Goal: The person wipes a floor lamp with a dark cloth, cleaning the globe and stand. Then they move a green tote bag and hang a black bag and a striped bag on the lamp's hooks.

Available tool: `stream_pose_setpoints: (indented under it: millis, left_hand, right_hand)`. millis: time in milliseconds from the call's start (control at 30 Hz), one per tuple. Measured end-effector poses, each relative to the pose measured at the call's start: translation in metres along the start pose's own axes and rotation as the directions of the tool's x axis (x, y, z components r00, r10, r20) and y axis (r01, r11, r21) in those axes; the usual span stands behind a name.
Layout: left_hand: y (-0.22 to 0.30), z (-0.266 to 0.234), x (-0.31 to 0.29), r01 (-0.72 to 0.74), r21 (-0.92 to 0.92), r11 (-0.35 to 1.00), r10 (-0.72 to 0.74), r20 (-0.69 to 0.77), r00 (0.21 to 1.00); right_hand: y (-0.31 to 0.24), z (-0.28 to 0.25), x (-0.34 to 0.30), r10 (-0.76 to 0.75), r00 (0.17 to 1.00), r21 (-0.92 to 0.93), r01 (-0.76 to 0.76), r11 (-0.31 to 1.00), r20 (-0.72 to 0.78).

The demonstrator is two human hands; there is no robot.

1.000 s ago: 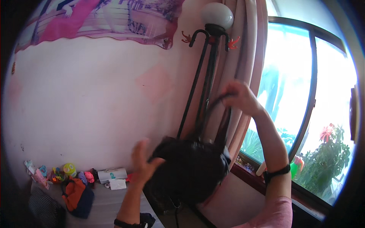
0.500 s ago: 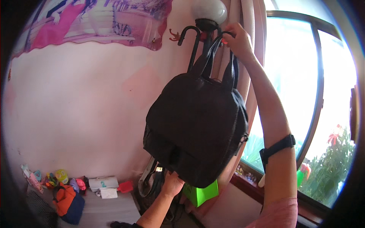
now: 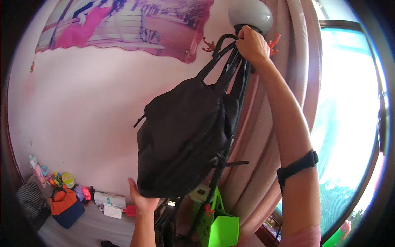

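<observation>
A black backpack [image 3: 177, 136] hangs tilted in front of a dark coat stand [image 3: 218, 177]. High up, my right hand [image 3: 253, 46] is closed around its straps [image 3: 224, 72], right beside the stand's curved hook [image 3: 224, 38] and just below a white globe [image 3: 250, 16]. Whether the straps rest on the hook cannot be made out behind my fingers. My left hand [image 3: 144, 202] holds the bag's lower left corner from beneath, thumb pointing up along its side; the other fingers are hidden under the bag.
A bright green box [image 3: 224, 230] stands low by the stand. Pink curtains [image 3: 263, 136] and a window [image 3: 345, 115] are at the right. An orange and navy bag [image 3: 66, 208] and several small items lie on a surface at lower left. A picture [image 3: 164, 29] hangs above.
The backpack has turned and its straps have come in against the stand's top with my right hand. My left hand has shifted to the bag's lower left corner. The view has moved too.
</observation>
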State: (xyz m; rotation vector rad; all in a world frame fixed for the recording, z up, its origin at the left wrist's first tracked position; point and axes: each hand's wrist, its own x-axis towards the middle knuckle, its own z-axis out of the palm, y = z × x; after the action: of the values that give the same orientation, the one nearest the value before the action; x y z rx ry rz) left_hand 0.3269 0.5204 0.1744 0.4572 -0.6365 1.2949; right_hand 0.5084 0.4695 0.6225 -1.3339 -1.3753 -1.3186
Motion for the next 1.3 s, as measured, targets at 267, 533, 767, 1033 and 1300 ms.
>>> stream_pose_setpoints:
  millis: [267,533,767,1033,1300]
  left_hand:
    - [0.026,-0.012,0.010,-0.058,0.430,0.901,0.062,0.005,0.998]
    - [0.035,-0.032,0.076,0.067,-0.049,0.997,-0.072,-0.098,0.993]
    - [0.013,-0.016,0.125,0.034,-0.068,0.997,-0.033,0.017,0.999]
    - [-0.014,0.003,0.149,-0.019,0.039,0.999,0.016,0.076,0.997]
    - [-0.036,-0.022,0.122,0.224,-0.022,0.974,-0.224,-0.017,0.974]
  right_hand:
    - [-0.044,0.113,0.040,0.042,0.999,0.489,-0.050,0.871,0.026]
    - [-0.051,0.166,0.076,0.164,0.985,0.625,-0.165,0.763,0.059]
    - [-0.048,0.180,0.114,0.094,0.993,0.249,-0.073,0.966,-0.075]
    - [-0.018,0.189,0.133,0.015,0.994,-0.050,-0.020,0.999,-0.108]
    - [-0.022,0.191,0.114,-0.226,0.970,-0.408,0.172,0.897,-0.090]
